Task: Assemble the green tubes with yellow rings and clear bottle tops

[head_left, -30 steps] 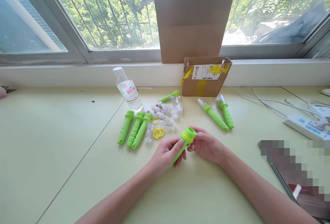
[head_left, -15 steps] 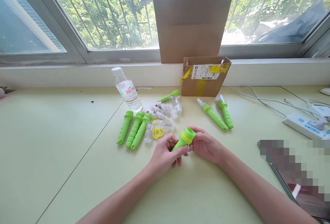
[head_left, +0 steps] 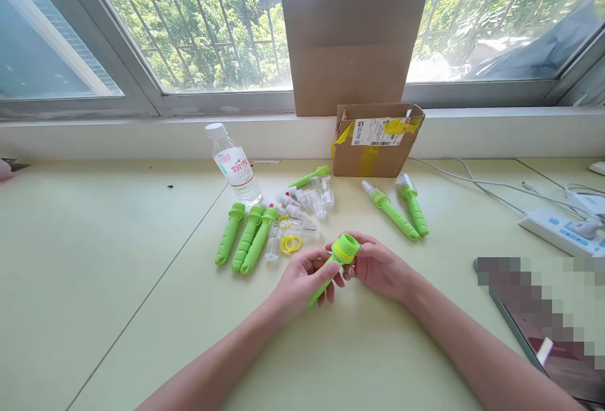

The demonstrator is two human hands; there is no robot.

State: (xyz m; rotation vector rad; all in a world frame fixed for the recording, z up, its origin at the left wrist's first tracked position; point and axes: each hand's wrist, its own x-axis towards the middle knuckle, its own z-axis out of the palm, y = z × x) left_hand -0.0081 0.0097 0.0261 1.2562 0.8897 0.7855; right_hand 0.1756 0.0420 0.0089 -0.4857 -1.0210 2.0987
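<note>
Our left hand (head_left: 303, 280) holds a green plastic tube (head_left: 337, 260); the right hand (head_left: 378, 267), grip unclear, could tug its encircling yellow ring (head_left: 343, 254) askew.

a lane runs between clear tubes (head_left: 317, 203) and capped handles (head_left: 393, 214), a box (head_left: 387, 159) blocking its far end.

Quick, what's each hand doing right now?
Left hand: closed around a green tube.
Right hand: curled at the tube's threaded end; whether it grips can't be told.
</note>
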